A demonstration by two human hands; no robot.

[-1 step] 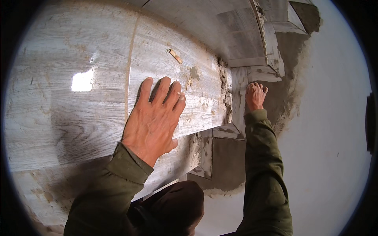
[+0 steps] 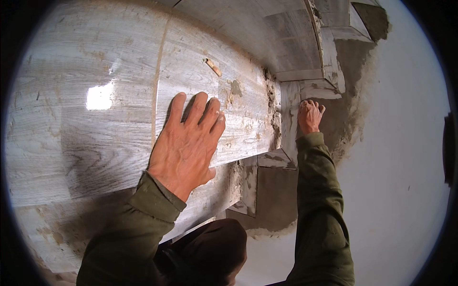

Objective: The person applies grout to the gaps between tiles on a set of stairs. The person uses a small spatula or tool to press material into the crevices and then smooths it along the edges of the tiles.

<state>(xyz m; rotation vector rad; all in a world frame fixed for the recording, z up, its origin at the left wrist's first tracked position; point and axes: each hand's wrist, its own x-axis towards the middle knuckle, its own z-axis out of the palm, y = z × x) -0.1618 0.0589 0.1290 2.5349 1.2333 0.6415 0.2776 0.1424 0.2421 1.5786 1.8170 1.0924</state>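
Observation:
My left hand (image 2: 183, 143) lies flat on a grey wood-grain stair tread tile (image 2: 191, 78), palm down with the fingers spread, holding nothing. The right hand (image 2: 310, 116) is at the side wall, next to the narrow skirting tiles (image 2: 289, 102) and a patch of grey mortar (image 2: 355, 62). Its fingers are curled with their tips turned away, so whatever they may hold is hidden. Beyond my left fingertips are a short tan chip (image 2: 213, 67) and a small grey smear of mortar (image 2: 234, 87) on the tread.
A rough, mortar-filled gap (image 2: 272, 102) runs along the tread's right end. The tiled riser (image 2: 267, 38) of a higher step rises behind. Below the tread's edge is a lower step (image 2: 210, 190). A white wall (image 2: 396, 167) fills the right side, and my dark-clad knee (image 2: 214, 248) is at the bottom.

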